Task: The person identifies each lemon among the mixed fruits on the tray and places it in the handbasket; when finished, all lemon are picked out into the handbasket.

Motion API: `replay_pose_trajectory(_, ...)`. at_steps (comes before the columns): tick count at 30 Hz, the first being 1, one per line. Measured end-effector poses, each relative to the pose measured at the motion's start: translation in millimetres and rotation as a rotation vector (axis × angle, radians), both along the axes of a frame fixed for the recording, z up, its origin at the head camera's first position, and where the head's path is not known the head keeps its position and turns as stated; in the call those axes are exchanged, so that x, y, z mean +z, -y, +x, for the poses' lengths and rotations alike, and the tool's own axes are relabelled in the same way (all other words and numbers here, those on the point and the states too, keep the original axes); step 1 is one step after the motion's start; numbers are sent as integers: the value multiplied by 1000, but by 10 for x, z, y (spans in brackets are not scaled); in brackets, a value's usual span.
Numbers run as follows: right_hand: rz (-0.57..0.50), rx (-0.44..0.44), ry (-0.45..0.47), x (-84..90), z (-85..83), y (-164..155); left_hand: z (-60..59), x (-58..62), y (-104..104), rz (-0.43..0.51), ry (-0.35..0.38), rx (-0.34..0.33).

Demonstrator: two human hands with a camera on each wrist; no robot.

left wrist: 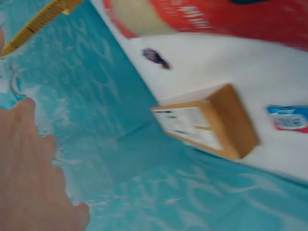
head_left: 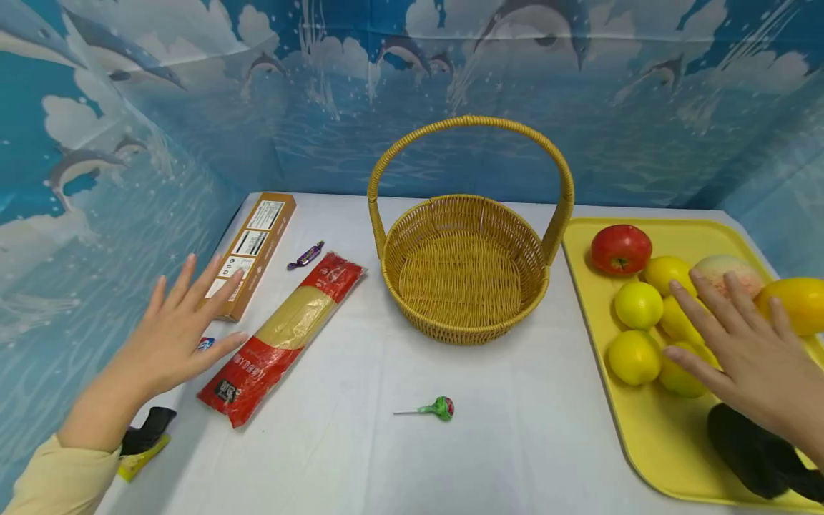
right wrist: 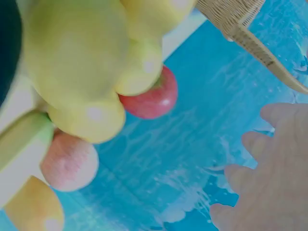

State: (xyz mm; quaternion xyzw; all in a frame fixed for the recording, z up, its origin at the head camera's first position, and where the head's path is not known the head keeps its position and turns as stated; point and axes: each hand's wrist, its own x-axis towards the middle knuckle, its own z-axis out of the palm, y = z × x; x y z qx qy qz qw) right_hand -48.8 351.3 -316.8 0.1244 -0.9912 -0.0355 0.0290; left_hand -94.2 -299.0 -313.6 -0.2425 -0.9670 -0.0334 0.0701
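Note:
My left hand (head_left: 174, 336) hovers with spread fingers over the left side of the table, holding nothing. Beneath and beside it lie a brown cardboard box (head_left: 260, 239) and a red-ended pack of dried noodles (head_left: 292, 322). A small blue-and-red packet (left wrist: 289, 118) is partly hidden by the thumb in the head view. On the right, my right hand (head_left: 756, 357) is held out above a yellow tray (head_left: 669, 443), its fingers spread and gripping nothing. Under it are several yellow fruits (head_left: 634, 357), a red apple (head_left: 621, 249), a pinkish peach (head_left: 727, 272) and an orange-yellow mango (head_left: 798, 304).
A wicker basket (head_left: 466, 333) with a tall handle stands at the middle back. In front of it lies a green-wrapped lollipop (head_left: 443, 408). A purple candy (head_left: 306, 255) sits near the box, a yellow packet (head_left: 144, 458) below the left wrist. Blue dolphin-print cloth (head_left: 322, 129) encloses the table.

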Motion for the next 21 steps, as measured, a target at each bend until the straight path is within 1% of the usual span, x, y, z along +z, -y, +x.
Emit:
replay_pose_trajectory(3, 15, -11, -14, 125, 14, 8, 13, 154, -76, -7, -24, -22)
replay_pose_trajectory(6, 6, -9, -57, 302, 29, 9, 46, 370, -167, -14, -43, -21)
replay_pose_trajectory(10, -95, 36, -159, 573, 84, 33, 119, 686, -333, -16, -76, -14)
replay_pose_trajectory(12, -127, 43, -216, 692, 135, 56, 169, 817, -438, -5, -103, -16)
replay_pose_trajectory(13, -134, 36, -236, 734, 157, 57, 197, 867, -494, 16, -115, -21)
replay_pose_trajectory(15, -137, -8, -256, 759, 207, 25, 257, 935, -625, 105, -131, -36)
replay_pose_trajectory(17, -175, -52, -287, 699, 259, -39, 314, 949, -774, 257, -119, -73)
replay_pose_trajectory(19, -253, -86, -317, 578, 312, -120, 359, 898, -945, 425, -82, -107)
replay_pose_trajectory(21, -369, -86, -376, 459, 361, -122, 382, 783, -1122, 583, -14, -116)
